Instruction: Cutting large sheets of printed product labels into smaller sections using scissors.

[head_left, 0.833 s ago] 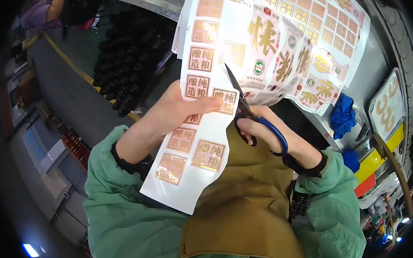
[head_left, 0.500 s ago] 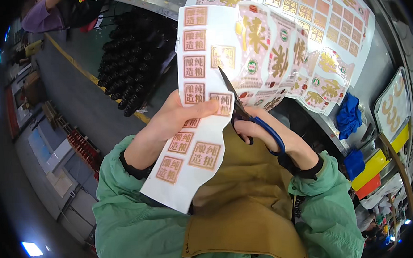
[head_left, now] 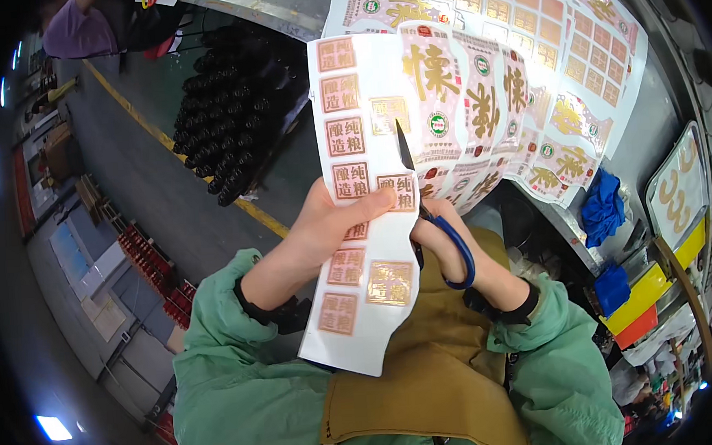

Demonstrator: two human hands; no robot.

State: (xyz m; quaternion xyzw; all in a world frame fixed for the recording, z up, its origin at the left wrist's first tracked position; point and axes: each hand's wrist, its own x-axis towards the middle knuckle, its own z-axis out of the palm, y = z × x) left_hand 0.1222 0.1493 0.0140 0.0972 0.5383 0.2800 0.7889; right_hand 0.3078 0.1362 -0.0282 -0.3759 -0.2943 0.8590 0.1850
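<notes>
A white sheet of printed labels is being cut lengthwise. Its left strip [head_left: 373, 238] carries columns of square red-brown and gold labels and hangs down in front of my apron. My left hand [head_left: 324, 228] pinches this strip, thumb on top over a square label, fingers hidden behind. My right hand [head_left: 442, 237] is closed round the scissors [head_left: 459, 253], which have blue handles and dark blades. One blade lies over the paper, pointing up along the strip's right edge; the other is hidden beneath. The wider label sheet [head_left: 484, 125], pink with gold characters, curves away to the right of the scissors.
A metal table [head_left: 257, 10] supports the far part of the sheet. Many dark, rounded objects [head_left: 220, 125] stand in rows beyond my left hand. To the right are a blue cloth [head_left: 602, 206], a tray [head_left: 675, 182] and a yellow container [head_left: 636, 301]. A person's purple sleeve [head_left: 79, 29] shows far left.
The strip has swung more upright, its lower end moving right and down. Both hands have shifted slightly down, the left one also to the right. The scissors stand more steeply.
</notes>
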